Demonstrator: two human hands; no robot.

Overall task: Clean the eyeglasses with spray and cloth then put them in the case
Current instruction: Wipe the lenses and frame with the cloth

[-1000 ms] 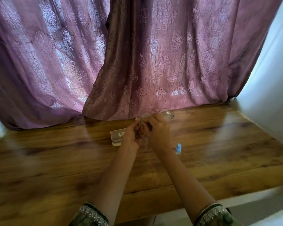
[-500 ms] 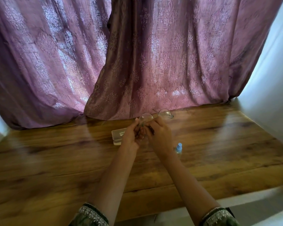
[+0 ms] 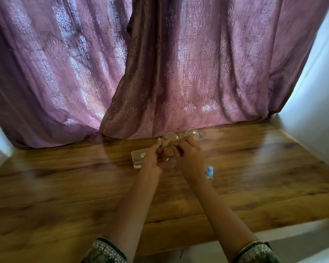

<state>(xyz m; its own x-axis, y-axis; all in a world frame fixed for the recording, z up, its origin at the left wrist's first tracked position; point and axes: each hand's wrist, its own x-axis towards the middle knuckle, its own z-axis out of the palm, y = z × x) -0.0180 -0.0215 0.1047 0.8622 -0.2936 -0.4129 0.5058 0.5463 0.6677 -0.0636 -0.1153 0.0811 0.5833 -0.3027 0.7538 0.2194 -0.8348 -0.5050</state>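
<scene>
Glasses: round clear-lensed thin-framed eyeglasses raised above the wooden tabletop, for wiping.
Grip: left hand and right hand closed on them; cloth unclear.
Case: pale rectangular case waits mid-tabletop, near its far edge.

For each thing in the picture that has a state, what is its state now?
eyeglasses: lifted off the table, held by both hands.
case: lying on the table, appears shut.
spray bottle: upright on the table, cap on, untouched.
left hand: gripping the eyeglasses.
right hand: gripping the eyeglasses.
curtain: drawn closed.
</scene>
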